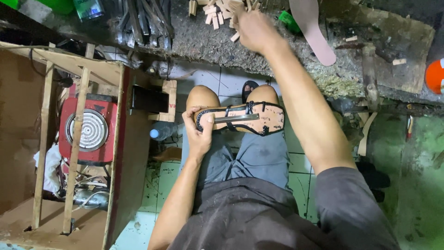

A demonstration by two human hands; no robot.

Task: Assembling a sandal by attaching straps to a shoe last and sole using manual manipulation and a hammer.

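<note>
My left hand (198, 132) grips the end of a sandal sole (266, 119) that lies across my knees, underside up, tan with black straps folded over its edge. A flat metal strip (237, 118) runs along the sole's middle, and my thumb presses on its end. My right hand (252, 28) reaches far forward onto the rough workbench (259, 51) and is closed among a pile of small wooden pieces (215, 14). Whether it holds one, I cannot tell.
A pink insole (314, 28) lies on the bench right of my hand. A red electric hotplate (88, 130) sits inside a wooden frame (76, 139) to my left. A plastic bottle (161, 133) and a small box (162, 99) stand on the tiled floor.
</note>
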